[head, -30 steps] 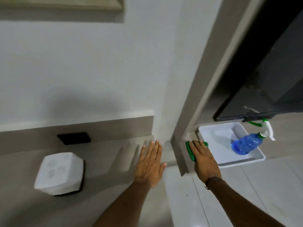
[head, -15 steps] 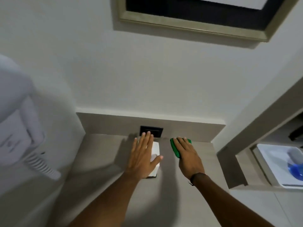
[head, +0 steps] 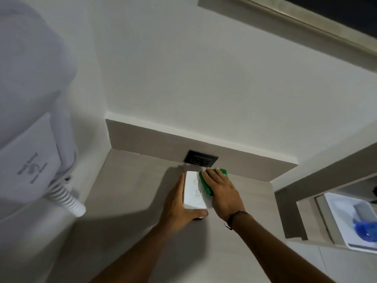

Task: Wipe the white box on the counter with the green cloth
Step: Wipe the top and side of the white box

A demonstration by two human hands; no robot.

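Note:
The white box [head: 193, 190] stands on the beige counter [head: 130, 197], just in front of a black wall socket. My left hand [head: 177, 205] clasps the box from its left side, thumb curled along its near edge. My right hand [head: 222, 190] lies flat on the green cloth [head: 206, 183], pressing it against the box's top right part. Most of the cloth is hidden under my fingers.
The black socket [head: 201, 158] sits in the low backsplash behind the box. A white wall-mounted hair dryer [head: 30, 111] with a coiled cord [head: 69, 201] hangs at the left. At the right, a white tray [head: 338, 217] holds a blue spray bottle [head: 365, 229].
My view swung left from the tray to the counter corner. My right hand carried the green cloth over and onto the box. My left hand went from flat on top to gripping the box's side.

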